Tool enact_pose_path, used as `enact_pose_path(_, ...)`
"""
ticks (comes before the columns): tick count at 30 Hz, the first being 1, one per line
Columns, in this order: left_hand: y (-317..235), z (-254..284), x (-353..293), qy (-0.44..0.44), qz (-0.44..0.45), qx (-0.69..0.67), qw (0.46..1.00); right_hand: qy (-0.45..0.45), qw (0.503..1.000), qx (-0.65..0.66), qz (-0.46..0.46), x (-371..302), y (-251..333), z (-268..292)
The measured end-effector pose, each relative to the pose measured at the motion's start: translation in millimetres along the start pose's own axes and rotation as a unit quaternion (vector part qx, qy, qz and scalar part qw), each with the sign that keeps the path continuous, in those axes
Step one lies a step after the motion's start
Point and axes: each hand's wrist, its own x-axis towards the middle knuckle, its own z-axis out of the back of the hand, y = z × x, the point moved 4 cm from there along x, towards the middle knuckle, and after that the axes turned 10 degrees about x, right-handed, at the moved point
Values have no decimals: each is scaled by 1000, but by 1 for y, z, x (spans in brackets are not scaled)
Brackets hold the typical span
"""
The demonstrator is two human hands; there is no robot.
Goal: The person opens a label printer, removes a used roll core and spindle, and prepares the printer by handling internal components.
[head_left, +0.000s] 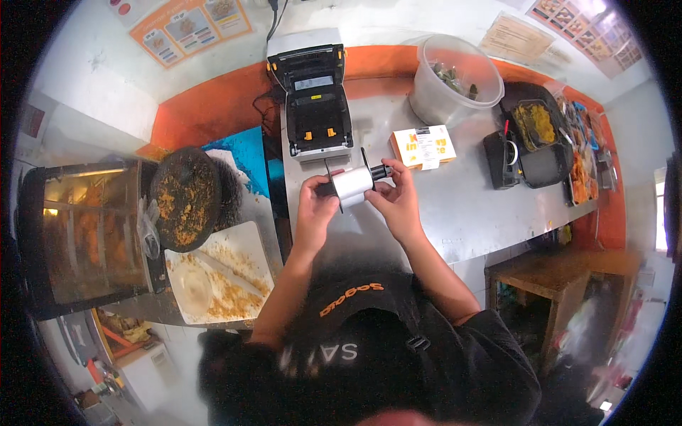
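Between both hands, in front of my body, is a white label roll (pixel 352 184) on a black spindle with thin black end discs. My left hand (pixel 316 209) grips the spindle's left end by the left disc. With its fingers and thumb, my right hand (pixel 399 202) pinches the black knob end on the right. Just beyond the roll stands a label printer (pixel 317 128), its lid raised and its black inside with yellow-orange tabs exposed. A white and orange carton (pixel 424 145) lies on the steel counter right of the printer.
At the left are a lit glass food warmer (pixel 92 227), a dark round pan (pixel 186 199) with crumbs, and a crumb-covered white tray (pixel 217 273). A clear plastic tub (pixel 455 85), a black holder (pixel 501 160) and a black tray of yellow food (pixel 534 126) stand at the right.
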Motion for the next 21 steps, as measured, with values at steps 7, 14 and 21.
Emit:
enact_pose_path(7, 2, -4, -2, -42, 70, -29, 996, 35, 998, -3, -49, -10, 8, -7)
enact_pose_path(14, 23, 1, -7, -16, 89, -38, 995, 69, 997, -26, -35, -11, 6, -2)
enact_pose_path(21, 35, 1, -13, -16, 75, -25, 997, 49, 993, -16, -107, -12, 11, -4)
